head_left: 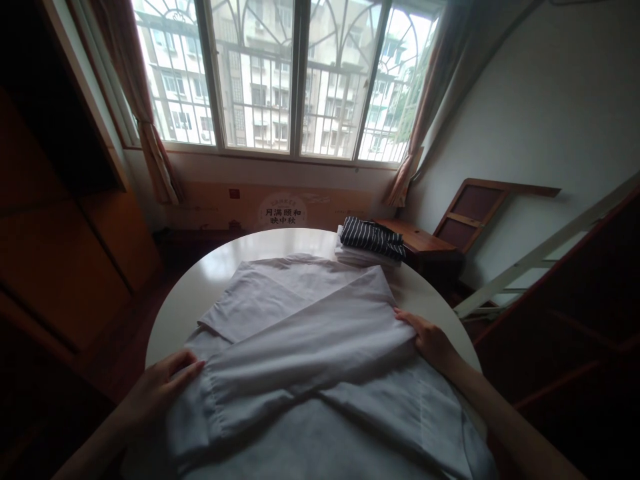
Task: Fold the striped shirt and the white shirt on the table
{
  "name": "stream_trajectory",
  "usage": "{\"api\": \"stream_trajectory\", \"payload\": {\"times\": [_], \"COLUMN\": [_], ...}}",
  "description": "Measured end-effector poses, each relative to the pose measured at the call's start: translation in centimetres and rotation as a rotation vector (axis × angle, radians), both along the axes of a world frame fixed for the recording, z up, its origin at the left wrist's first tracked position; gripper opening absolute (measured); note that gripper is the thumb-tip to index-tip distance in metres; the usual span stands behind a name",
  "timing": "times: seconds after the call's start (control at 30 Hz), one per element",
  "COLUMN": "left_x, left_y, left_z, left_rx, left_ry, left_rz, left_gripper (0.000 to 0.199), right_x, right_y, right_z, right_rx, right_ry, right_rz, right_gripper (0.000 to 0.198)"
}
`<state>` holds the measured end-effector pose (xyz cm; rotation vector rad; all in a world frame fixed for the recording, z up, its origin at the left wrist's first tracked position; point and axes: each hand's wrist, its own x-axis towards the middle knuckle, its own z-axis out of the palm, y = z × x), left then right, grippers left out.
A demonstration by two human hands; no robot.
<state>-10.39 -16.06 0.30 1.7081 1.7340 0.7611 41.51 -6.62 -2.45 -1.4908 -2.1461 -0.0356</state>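
Observation:
A white long-sleeved shirt [310, 333] lies spread over the round white table, its near part reaching down to the bottom of the view. One sleeve is laid slantwise across the body, its cuff end at the left. My left hand [170, 380] is closed at that cuff, fingertips and thumb on the cloth's left edge. At the right side of the shirt, my right hand [430, 340] grips the folded edge near the upper corner of the slanted sleeve. The undersides of both grips are hidden.
Behind the shirt, folded clothes with a black-and-white striped garment [370, 238] on top sit at the table's [173, 313] back right edge. Beyond are a wooden stand [420, 237], a leaning wooden frame [470, 210], a ladder [530, 267] and a barred window.

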Motion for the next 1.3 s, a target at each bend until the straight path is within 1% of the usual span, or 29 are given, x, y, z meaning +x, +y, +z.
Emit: {"api": "stream_trajectory", "payload": {"times": [0.07, 0.13, 0.2, 0.23, 0.27, 0.3, 0.33, 0.4, 0.47, 0.57, 0.63, 0.67, 0.73, 0.8, 0.9, 1.07, 1.1, 1.13, 1.23, 1.3], "left_x": [-0.3, -0.5, -0.6, -0.5, -0.3, -0.1, 0.1, 0.4, 0.4, 0.1, -0.1, -0.2, -0.2, -0.1, 0.1, 0.4, 0.5, 0.5, 0.2, -0.1], "left_y": [0.1, 0.2, 0.2, 0.1, 0.0, -0.1, -0.3, -0.6, -0.7, -0.6, -0.5, -0.5, -0.5, -0.6, -0.7, -0.8, -0.7, -0.7, -0.6, -0.6], "left_z": [-0.4, -1.1, -1.6, -1.8, -1.9, -2.0, -2.0, -1.8, -1.6, -1.6, -1.8, -1.9, -2.1, -2.1, -1.9, -1.5, -1.5, -1.5, -1.5, -1.7], "left_rx": [-0.005, -0.022, -0.033, -0.035, -0.035, -0.032, -0.027, -0.014, 0.000, 0.011, 0.018, 0.019, 0.014, -0.001, -0.031, -0.053, -0.060, -0.066, -0.086, -0.097], "left_ry": [0.081, 0.141, 0.207, 0.244, 0.281, 0.316, 0.345, 0.379, 0.377, 0.342, 0.324, 0.322, 0.323, 0.322, 0.316, 0.293, 0.291, 0.291, 0.296, 0.295], "left_rz": [-0.024, -0.029, 0.004, 0.035, 0.068, 0.100, 0.128, 0.161, 0.153, 0.082, 0.053, 0.055, 0.070, 0.080, 0.092, 0.107, 0.106, 0.105, 0.093, 0.079], "left_gripper": [0.041, 0.040, 0.037, 0.036, 0.035, 0.034, 0.033, 0.032, 0.030, 0.029, 0.030, 0.030, 0.030, 0.030, 0.028, 0.028, 0.028, 0.028, 0.030, 0.031], "right_x": [0.3, 0.6, 0.9, 0.8, 0.6, 0.3, -0.2, -1.6, -3.0, -4.4, -4.5, -4.4, -4.1, -4.1, -4.6, -6.1, -6.2, -6.3, -6.0, -5.3], "right_y": [-0.1, 0.1, 0.6, 1.0, 1.6, 2.2, 3.0, 4.5, 6.0, 7.3, 7.7, 7.8, 8.1, 8.5, 9.6, 12.3, 12.9, 13.5, 15.4, 16.5], "right_z": [0.9, 2.5, 4.5, 5.5, 6.3, 6.9, 7.2, 6.7, 4.7, 0.9, -1.0, -1.5, -1.8, -1.5, -0.4, 2.4, 3.1, 3.8, 5.6, 6.3], "right_rx": [-0.106, -0.260, -0.434, -0.506, -0.548, -0.550, -0.514, -0.368, -0.219, -0.085, -0.061, -0.063, -0.091, -0.137, -0.194, -0.121, -0.135, -0.176, -0.366, -0.422], "right_ry": [-0.009, -0.043, -0.079, -0.086, -0.079, -0.060, -0.037, -0.015, -0.068, -0.188, -0.231, -0.242, -0.256, -0.271, -0.303, -0.326, -0.324, -0.323, -0.327, -0.329], "right_rz": [0.012, 0.044, 0.077, 0.089, 0.099, 0.101, 0.097, 0.083, 0.076, 0.048, 0.048, 0.049, 0.041, 0.008, -0.087, -0.247, -0.275, -0.300, -0.344, -0.350], "right_gripper": [0.053, 0.043, 0.043, 0.045, 0.046, 0.046, 0.044, 0.042, 0.042, 0.044, 0.045, 0.046, 0.049, 0.052, 0.051, 0.040, 0.038, 0.037, 0.034, 0.032]}}
